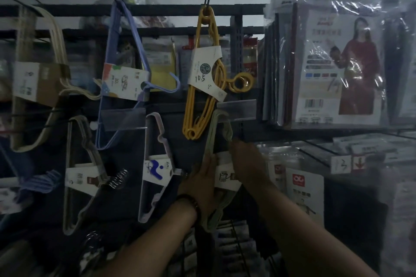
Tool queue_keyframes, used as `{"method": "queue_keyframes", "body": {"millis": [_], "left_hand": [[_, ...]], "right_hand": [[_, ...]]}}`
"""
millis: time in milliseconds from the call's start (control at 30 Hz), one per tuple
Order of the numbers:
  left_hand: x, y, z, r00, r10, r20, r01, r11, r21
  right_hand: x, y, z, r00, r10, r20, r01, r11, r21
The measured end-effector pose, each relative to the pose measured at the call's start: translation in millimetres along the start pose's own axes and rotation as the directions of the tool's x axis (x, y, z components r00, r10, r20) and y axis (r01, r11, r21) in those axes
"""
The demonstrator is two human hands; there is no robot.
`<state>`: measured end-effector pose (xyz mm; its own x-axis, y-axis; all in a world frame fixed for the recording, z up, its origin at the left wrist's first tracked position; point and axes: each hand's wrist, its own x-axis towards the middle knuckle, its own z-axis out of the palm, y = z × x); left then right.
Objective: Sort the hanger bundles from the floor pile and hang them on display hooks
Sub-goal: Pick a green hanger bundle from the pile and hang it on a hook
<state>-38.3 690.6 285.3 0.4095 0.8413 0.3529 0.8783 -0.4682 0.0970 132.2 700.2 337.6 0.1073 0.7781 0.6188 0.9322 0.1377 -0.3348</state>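
A grey-green hanger bundle point(216, 132) with a white paper band hangs against the dark display panel at centre. My left hand point(200, 184) grips its left edge near the band. My right hand point(245, 159) holds the bundle's right side just above the band. Above it a yellow hanger bundle point(203, 87) marked 10.5 hangs from a hook. To the left hang a lilac bundle point(157, 164), a blue bundle point(121, 69), a grey wire bundle point(83, 171) and a beige bundle point(36, 78).
Clear price-tag holders point(236, 108) stick out from the rail beside the bundle's top. Packaged garments in plastic point(337, 63) fill hooks at the right, with more packs point(301, 191) below. Black hook wires run overhead.
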Motion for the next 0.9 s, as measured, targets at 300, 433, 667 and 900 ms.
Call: {"method": "queue_keyframes", "body": {"millis": [300,433,667,900], "left_hand": [[-18.7,7.2,-15.0,0.991,-0.132,0.018,0.132,0.991,-0.005],[-77.4,0.8,-17.0,0.974,-0.132,-0.181,0.142,0.989,0.039],[-292.3,-45.2,38.2,0.887,-0.461,0.034,0.457,0.862,-0.22],[-588.6,-78.1,94.2,0.445,-0.73,0.519,0.866,0.498,-0.042]], "right_hand": [[-17.5,9.4,4.6,0.999,0.005,-0.053,0.006,0.979,0.204],[-76.5,0.0,14.7,0.962,0.095,-0.257,0.02,0.91,0.414],[-223.6,-49.2,65.2,0.924,-0.326,0.198,0.194,0.849,0.491],[-422.1,-189.1,122.9,0.282,-0.613,0.738,0.27,0.789,0.552]]}}
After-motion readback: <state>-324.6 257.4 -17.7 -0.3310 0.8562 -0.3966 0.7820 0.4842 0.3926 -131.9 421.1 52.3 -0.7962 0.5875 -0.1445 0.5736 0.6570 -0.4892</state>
